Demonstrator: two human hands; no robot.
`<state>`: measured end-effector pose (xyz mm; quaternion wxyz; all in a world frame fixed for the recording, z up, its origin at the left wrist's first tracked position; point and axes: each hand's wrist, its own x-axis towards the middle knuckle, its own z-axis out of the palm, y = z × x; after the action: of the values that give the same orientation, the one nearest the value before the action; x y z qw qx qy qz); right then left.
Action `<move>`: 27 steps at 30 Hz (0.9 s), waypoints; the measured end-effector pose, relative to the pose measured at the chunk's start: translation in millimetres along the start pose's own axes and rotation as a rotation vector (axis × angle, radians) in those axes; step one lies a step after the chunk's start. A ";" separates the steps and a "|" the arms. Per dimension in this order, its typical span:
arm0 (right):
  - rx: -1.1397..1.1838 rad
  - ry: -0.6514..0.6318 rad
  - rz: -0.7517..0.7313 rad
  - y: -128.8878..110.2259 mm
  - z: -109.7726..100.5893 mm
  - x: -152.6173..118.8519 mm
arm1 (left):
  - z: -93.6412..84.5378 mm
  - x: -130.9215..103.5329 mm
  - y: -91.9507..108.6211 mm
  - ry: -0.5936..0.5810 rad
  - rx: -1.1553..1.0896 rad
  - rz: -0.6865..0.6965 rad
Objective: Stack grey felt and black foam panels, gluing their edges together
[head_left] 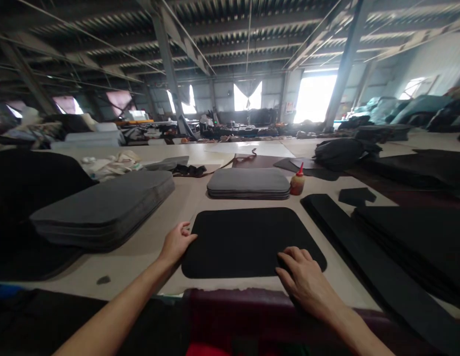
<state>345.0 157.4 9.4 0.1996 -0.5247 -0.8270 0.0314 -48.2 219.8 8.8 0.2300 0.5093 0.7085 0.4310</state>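
Note:
A black rounded-corner panel [240,237] lies flat on the pale table in front of me. At its left edge is my left hand [177,243], the thumb reaching onto the edge and the other fingers loosely bent, apart from the thumb. Over the panel's lower right part, my right hand [302,277] has its fingers half bent and spread from the thumb, with nothing visible in them. Just behind the panel sits a stack of grey rounded panels [248,183]. A glue-like bottle with a red nozzle [297,183] stands beside that stack.
To the left is a taller stack of grey panels [104,207]. Long black strips [348,237] and a pile of black pieces [411,242] lie on the right. A black bundle [343,153] and a cord [230,162] are farther back. Dark red material [237,311] covers the near edge.

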 end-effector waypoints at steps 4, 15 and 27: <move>-0.013 0.004 -0.025 -1.7 5.2 7.9 | 5.8 5.8 0.0 0.072 0.089 0.036; -0.059 0.025 0.002 -9.6 15.2 12.6 | 4.6 9.9 4.0 0.186 0.254 0.082; -0.003 -0.003 0.041 -23.1 3.6 15.8 | 76.3 -87.9 63.2 -0.237 0.532 0.676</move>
<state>318.1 161.5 16.9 0.1969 -0.5416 -0.8165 0.0352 76.2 174.6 12.4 0.0168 0.7996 0.5573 0.2233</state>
